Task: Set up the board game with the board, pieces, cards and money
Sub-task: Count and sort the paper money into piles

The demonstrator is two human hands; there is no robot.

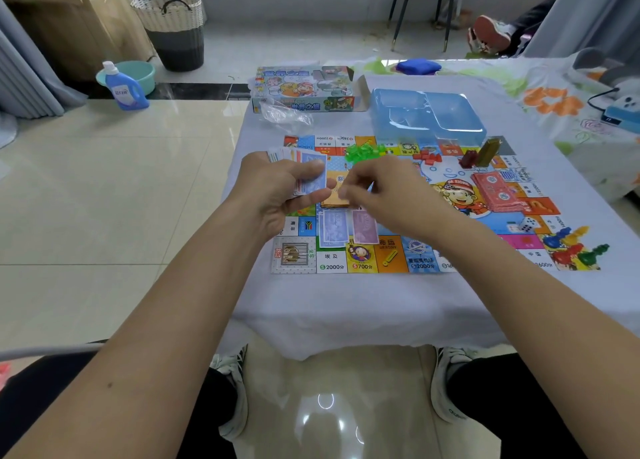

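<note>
The board (398,250) lies flat on the desk (346,302), set back from the near edge with bare cloth in front. The left hand (277,188) grips a fanned stack of money (308,174) above the board's left side. The right hand (388,191) pinches at the stack's edge; whether it holds a note, I cannot tell. Blue and purple notes (346,228) lie below. Player pieces (571,247) crowd the board's near right corner.

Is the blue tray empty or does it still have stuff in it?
Empty. The blue tray shows only bare compartments; the pieces lie out on the board.
</note>
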